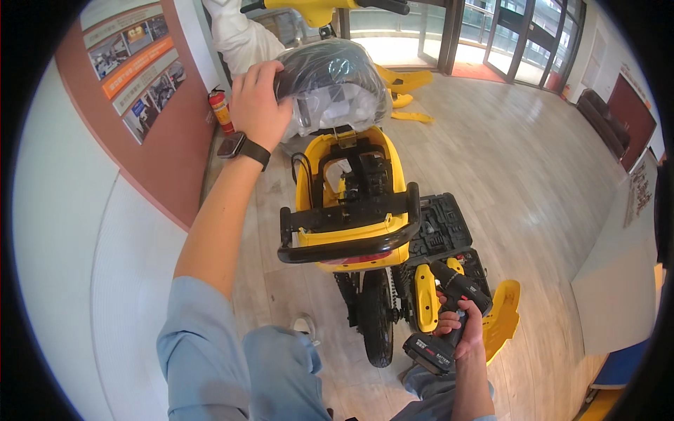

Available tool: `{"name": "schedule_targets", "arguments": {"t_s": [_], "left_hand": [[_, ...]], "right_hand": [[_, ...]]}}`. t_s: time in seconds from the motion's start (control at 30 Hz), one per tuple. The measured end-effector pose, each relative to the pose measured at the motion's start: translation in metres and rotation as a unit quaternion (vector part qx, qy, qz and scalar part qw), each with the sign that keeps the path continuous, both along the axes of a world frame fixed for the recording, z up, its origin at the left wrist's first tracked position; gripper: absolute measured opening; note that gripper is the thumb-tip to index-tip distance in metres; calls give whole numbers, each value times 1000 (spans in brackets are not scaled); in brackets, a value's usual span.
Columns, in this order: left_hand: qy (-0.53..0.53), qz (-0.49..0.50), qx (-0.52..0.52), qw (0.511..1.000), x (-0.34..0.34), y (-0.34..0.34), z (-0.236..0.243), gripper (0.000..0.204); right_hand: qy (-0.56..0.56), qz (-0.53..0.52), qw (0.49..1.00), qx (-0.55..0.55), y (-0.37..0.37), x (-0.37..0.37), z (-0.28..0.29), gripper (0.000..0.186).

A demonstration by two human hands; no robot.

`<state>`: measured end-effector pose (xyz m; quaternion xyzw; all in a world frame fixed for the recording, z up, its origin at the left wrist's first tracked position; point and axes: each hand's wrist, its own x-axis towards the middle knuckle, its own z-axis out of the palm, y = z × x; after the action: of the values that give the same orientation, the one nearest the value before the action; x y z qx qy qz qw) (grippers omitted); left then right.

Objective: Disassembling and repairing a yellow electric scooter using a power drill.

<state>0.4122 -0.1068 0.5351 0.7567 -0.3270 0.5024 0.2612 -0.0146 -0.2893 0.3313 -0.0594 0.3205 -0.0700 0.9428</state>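
Here's the left hand (pixel 260 102), up at the near left corner of the plastic-wrapped seat (pixel 333 77): its grip is part closed, fingers bent over the edge, thumb on the near side, though how hard it presses I cannot tell. The seat looks tipped up and forward at the front of the open well, bracket (pixel 347 138) below it, so that hand is probably steadying it and keeping the inside of the yellow bike (pixel 399 165) in view.

Down to the right, and the right hand (pixel 467 330) has the cordless drill (pixel 460 286)! That grip is closed round the handle, battery toward the wearer, chuck angled up and left. It's held low, clear of the black rear rack (pixel 351 249) and off to the right of the back wheel (pixel 378 319), perhaps to leave the well unblocked.

Beyond the drill, an open tool case (pixel 439 224) lies on the floor (pixel 533 175) right beside the bike, presumably to be within reach. A narrow yellow panel (pixel 425 298) shows just left of the drill, and a curved yellow cover (pixel 505 316) lies to its right, probably set aside there, out from underfoot.
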Motion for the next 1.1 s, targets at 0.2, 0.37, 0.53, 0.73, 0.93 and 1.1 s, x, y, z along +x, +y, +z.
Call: {"name": "schedule_targets", "arguments": {"t_s": [0.2, 0.37, 0.53, 0.73, 0.93, 1.1], "left_hand": [[-26, -57, -23, 998, 5, 9, -5, 43], [-30, 50, -67, 996, -21, 5, -12, 43], [28, 99, -36, 994, 7, 1, 4, 50], [50, 144, 5, 988, 50, -27, 24, 48], [100, 128, 60, 985, 90, -36, 39, 61], [119, 87, 28, 989, 101, -38, 32, 71]], "right_hand": [[2, 1, 1000, 3, 0, 4, 4, 35], [3, -1, 1000, -4, -5, 3, 2, 35], [22, 6, 1000, -4, -12, 12, -1, 36], [10, -2, 1000, 22, -22, 19, 3, 37], [13, -6, 1000, 4, -22, 21, 8, 36], [44, -12, 999, -4, -10, 25, 18, 35]]}}
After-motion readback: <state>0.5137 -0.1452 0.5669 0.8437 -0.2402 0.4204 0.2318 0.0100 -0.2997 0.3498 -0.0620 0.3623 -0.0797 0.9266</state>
